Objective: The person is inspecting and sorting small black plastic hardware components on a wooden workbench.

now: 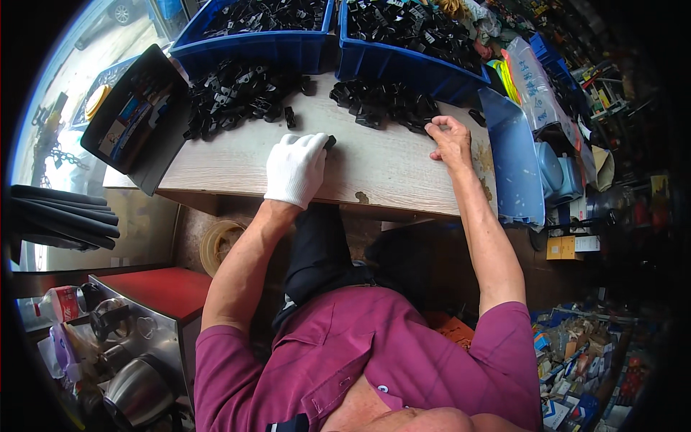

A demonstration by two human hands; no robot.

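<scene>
Small black part [330, 142] sits at the gloved left hand [295, 169], above the worktop [252, 160] near its front edge; white fingers look clamped on it. Only a dark, blocky end shows, detail too small to read. Handling looks mid-way: one part in hand, plenty lying loose, but no telling which are finished and which are left. Bare right hand [452, 140] is at the edge of the right heap [381, 101], fingers curled; cannot tell if they pinch a part. Left heap [234, 97] is similar: glossy black, jumbled, with a single part [290, 117] standing just apart. Behind, left blue bin [248, 55] and right blue bin [403, 70], both well filled with black pieces.
</scene>
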